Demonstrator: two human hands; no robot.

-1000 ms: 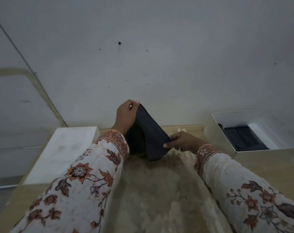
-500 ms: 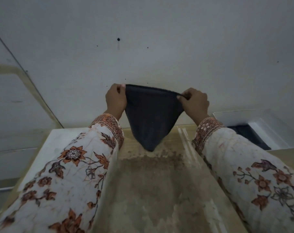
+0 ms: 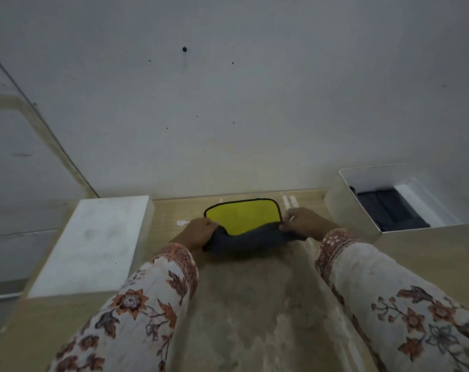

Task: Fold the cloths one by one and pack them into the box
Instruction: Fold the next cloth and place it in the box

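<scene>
Centrally, a two-sided cloth (image 3: 242,224) — yellow face with dark piping upward, dark grey face on its near fold — lies on the wooden tabletop (image 3: 255,304) close to the wall. Left hand (image 3: 198,233) grips the cloth's near-left corner, fingers curled over the grey fold; right hand (image 3: 306,222) pinches the near-right corner. An open white box (image 3: 362,218) stands to the right, well apart from the cloth — dark folded cloths (image 3: 389,210) lie inside. A closed white box (image 3: 93,245) sits at left.
</scene>
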